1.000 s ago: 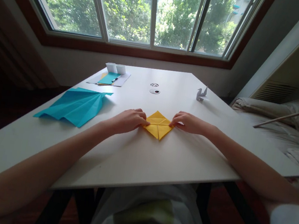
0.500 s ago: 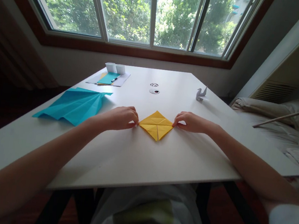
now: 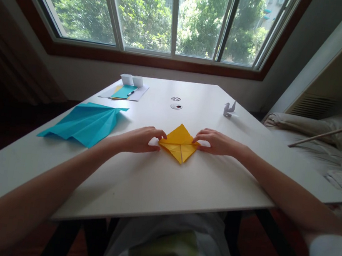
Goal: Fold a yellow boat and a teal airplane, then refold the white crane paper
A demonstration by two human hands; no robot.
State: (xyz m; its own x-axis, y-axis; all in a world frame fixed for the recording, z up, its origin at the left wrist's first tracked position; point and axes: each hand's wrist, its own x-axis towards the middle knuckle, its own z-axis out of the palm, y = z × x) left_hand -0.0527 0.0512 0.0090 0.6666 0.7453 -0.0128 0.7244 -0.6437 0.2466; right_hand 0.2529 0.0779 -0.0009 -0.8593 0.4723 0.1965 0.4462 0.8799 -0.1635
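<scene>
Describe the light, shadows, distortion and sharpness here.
Head view: daylight through the wide, brown-framed glass window backlights the room, partly washing out the green foliage; head view: a faint shadow extends rightward from the white folded-paper bird; head view: wide-angle stretching seems strongest near edges; head view: the folded yellow paper looks fairly sharp.

I'm in what looks like a room in a home | 12 o'clock: wide brown-framed window [image 3: 174, 19] onto leafy trees [image 3: 80, 2] | 10 o'clock: hanging curtain [image 3: 14, 48] | 3 o'clock: pale, couch-like padded seat [image 3: 306, 125] | 6 o'clock: my white bench [image 3: 151, 184], reddish floor [image 3: 255, 252] beneath it
</scene>
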